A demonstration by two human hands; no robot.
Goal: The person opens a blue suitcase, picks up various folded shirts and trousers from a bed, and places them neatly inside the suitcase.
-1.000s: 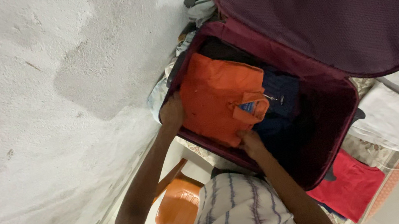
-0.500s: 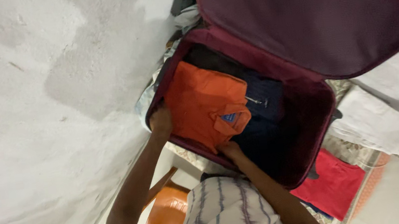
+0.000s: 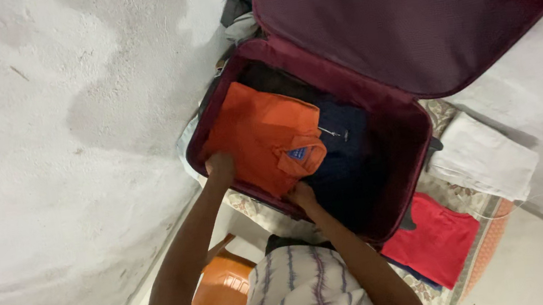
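Moved: since a second ago your hands have shifted with the folded orange shirt [image 3: 262, 133] down and left in view; the suitcase [image 3: 415, 156] now sits lower and nearer the left, and your left hand has slid from the shirt's left edge to its near left corner.
Left hand: your left hand [image 3: 220, 166] rests on the near left corner of the orange shirt, fingers curled down over the edge at the suitcase wall; you cannot tell whether it pinches the cloth or only presses it.
Right hand: your right hand [image 3: 302, 195] lies at the shirt's near edge, just below the collar, fingers bent onto the cloth; the grip itself is hidden.
Orange shirt: folded flat in the left half of the open maroon suitcase, collar toward the right, lying over dark blue clothes [image 3: 348, 164].
Suitcase lid: the lid [image 3: 406, 14] stands open at the far side.
Nearby: a red garment [image 3: 435, 239] and a folded white cloth [image 3: 483, 159] lie to the right of the suitcase; an orange plastic chair [image 3: 216, 295] is below your arms.
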